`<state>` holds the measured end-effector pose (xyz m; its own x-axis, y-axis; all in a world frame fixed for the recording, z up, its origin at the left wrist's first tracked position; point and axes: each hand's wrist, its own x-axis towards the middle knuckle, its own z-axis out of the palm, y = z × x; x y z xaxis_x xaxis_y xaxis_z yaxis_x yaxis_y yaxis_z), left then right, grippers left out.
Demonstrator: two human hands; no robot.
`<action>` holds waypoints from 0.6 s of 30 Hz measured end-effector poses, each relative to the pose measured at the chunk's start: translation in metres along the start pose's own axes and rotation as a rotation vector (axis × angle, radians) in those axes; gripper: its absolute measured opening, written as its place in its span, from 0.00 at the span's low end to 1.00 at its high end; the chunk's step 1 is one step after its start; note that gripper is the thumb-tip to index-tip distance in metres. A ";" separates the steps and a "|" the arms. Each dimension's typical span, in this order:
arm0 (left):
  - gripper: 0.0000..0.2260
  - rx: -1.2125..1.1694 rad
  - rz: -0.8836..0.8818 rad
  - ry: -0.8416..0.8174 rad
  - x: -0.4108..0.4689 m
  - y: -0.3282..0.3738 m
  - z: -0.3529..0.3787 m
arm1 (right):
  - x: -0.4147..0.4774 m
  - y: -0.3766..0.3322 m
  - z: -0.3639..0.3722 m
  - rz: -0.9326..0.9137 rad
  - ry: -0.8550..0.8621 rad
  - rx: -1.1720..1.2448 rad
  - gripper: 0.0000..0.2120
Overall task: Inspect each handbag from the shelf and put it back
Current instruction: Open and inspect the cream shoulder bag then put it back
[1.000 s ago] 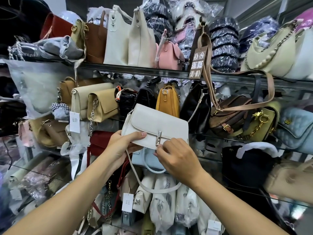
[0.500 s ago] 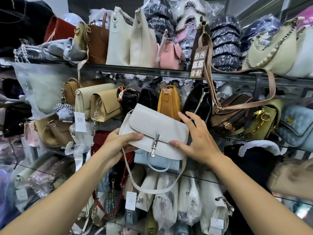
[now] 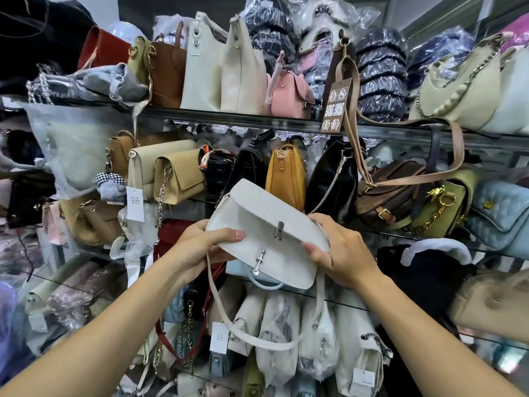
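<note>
I hold a white flap handbag (image 3: pixel 254 222) in front of the middle glass shelf (image 3: pixel 429 236), tilted so its flap hangs open toward me. A silver clasp (image 3: pixel 259 260) shows on the flap and its catch on the body. My left hand (image 3: pixel 206 247) grips the bag's left end, thumb on top. My right hand (image 3: pixel 340 247) grips the right end under the flap. The bag's pale strap (image 3: pixel 243 336) loops down below.
Crowded glass shelves fill the view. A mustard bag (image 3: pixel 286 176) and a black bag (image 3: pixel 333 181) stand right behind the white one. Cream totes (image 3: pixel 226 70) and a pink bag (image 3: pixel 289 93) sit on the top shelf. Wrapped white bags (image 3: pixel 289 333) hang below.
The flap was undone and has swung open. My right hand left the clasp and moved to the bag's right end. The bag tilted, left end up.
</note>
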<state>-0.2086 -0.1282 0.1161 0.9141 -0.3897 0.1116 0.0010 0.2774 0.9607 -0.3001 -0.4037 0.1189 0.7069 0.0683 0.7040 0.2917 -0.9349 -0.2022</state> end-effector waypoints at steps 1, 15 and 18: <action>0.41 0.000 -0.005 -0.005 -0.001 -0.001 -0.001 | -0.001 0.000 -0.001 0.013 0.040 0.056 0.33; 0.39 -0.011 0.078 -0.101 -0.012 -0.005 -0.003 | 0.017 -0.022 -0.005 0.834 0.342 1.081 0.37; 0.37 0.103 0.116 -0.133 -0.015 -0.003 -0.005 | 0.019 -0.025 -0.009 0.927 0.233 1.319 0.23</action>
<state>-0.2204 -0.1185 0.1105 0.8442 -0.4748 0.2487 -0.1486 0.2386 0.9597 -0.2997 -0.3822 0.1427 0.8732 -0.4819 0.0731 0.2507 0.3153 -0.9153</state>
